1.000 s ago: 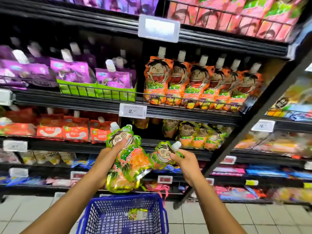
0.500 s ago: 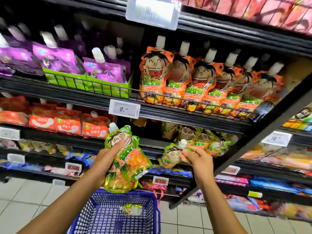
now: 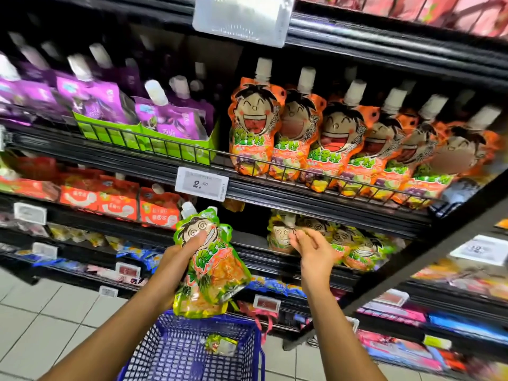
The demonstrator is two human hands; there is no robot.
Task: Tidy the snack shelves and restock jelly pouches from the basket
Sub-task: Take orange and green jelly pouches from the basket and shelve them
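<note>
Step in hand: restocking the green row; one pouch seems just set on the shelf, the next waits in the left hand
Left hand (image 3: pixel 176 264): fingers curled round a green jelly pouch (image 3: pixel 209 266), thumb pressed on the printed face near the top
Right hand (image 3: pixel 313 250): fingers loosely spread and holding nothing, tips just beside the front pouch of the green row (image 3: pixel 327 240); whether they touch it I cannot tell
Where the pouch is: held upright and a little tilted, above the blue basket (image 3: pixel 192 350) and in front of the lower shelf (image 3: pixel 247 243), left of the green row
How the pouch looks: soft, bulging, shiny plastic with a white screw cap at the top left corner, a cartoon face with spiral eyes, green edges and an orange middle; likely to sag and slide if stood loosely
Basket: one small pouch (image 3: pixel 221 344) lies on its floor, so I judge the restock nearly done
Shelf above: a row of orange pouches (image 3: pixel 324 138) stands behind a wire rail, purple pouches (image 3: pixel 170 116) to their left; a price tag (image 3: pixel 202 184) hangs below
Next move calls for: passing or lifting the held pouch to the dark gap left of the green row, cap up, face outward, leaning against its neighbours so it stays standing
</note>
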